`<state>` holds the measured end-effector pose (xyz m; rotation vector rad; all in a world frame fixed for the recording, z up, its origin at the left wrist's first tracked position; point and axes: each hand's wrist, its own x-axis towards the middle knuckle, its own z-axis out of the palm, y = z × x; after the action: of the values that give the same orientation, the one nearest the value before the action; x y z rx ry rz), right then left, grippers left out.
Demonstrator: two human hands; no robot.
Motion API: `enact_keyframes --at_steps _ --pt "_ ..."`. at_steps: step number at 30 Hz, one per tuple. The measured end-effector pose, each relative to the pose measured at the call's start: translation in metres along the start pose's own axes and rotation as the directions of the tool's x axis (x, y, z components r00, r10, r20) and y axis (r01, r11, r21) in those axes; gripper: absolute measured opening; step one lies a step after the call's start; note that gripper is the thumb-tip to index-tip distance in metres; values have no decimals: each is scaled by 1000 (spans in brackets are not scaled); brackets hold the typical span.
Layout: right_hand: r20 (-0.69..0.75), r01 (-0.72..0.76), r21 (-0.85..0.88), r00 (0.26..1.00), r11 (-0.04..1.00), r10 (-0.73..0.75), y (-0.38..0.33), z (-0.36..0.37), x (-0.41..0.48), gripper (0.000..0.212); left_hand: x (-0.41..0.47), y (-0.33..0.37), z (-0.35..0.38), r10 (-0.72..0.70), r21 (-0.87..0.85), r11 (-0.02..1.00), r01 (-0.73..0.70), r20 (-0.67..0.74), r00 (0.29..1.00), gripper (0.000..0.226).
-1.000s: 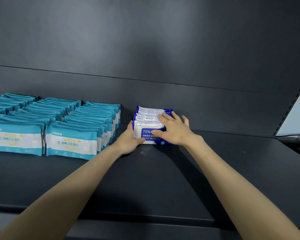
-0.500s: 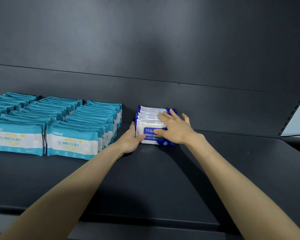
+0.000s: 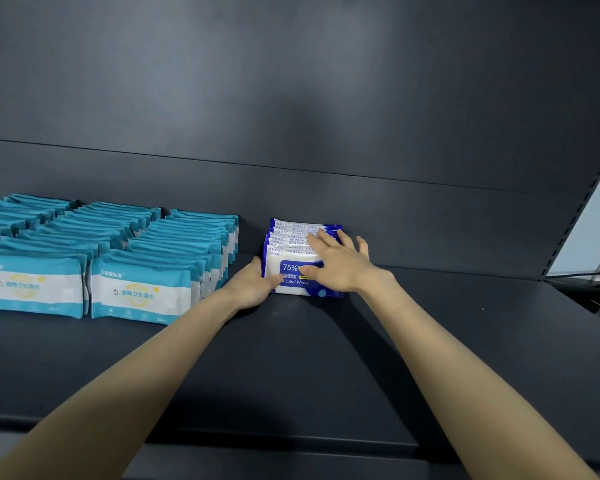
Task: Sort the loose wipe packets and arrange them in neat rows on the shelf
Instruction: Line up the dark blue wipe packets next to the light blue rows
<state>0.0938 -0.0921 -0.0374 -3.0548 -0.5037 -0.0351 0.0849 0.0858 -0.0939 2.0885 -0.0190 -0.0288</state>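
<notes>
On the dark metal shelf (image 3: 291, 358) stands a short row of blue-and-white alcohol wipe packets (image 3: 293, 287), with teal-and-white plastic wipe packets (image 3: 139, 292) lined up just to its left. Left hand (image 3: 248, 289) flat against its left end, thumb on the front. Right hand (image 3: 340, 268) lies across its tops, fingers straight and splayed.

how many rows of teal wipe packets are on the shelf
3 teal rows: the left row at the frame edge, the middle row, and the right row next to the blue packets. More may be cut off on the left.
</notes>
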Motion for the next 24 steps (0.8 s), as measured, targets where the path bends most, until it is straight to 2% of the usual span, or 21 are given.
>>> enact_keyframes --at_steps 3,6,11,18,22,24 --pt "-3 -1 16 1000 1000 1 -1 -1 -4 74 -10 5 2 24 93 996 -12 -132 991 39" --pt "0 -4 15 1000 1000 4 -2 -3 -6 75 -19 10 5 97 186 981 -63 -183 978 43" --pt "9 -12 25 1000 1000 12 -4 -5 -5 75 -22 10 6 137 243 966 -86 -202 970 44" --pt "6 -18 35 1000 999 18 -4 -3 -6 74 -23 10 6 84 333 943 -21 -175 981 56" --pt "-56 4 92 998 996 2 -1 -5 -10 78 -32 17 8 101 348 937 -6 -255 962 69" --pt "-120 25 142 993 989 -8 2 -8 -16 79 -40 20 8 168 378 925 -40 -310 936 68"
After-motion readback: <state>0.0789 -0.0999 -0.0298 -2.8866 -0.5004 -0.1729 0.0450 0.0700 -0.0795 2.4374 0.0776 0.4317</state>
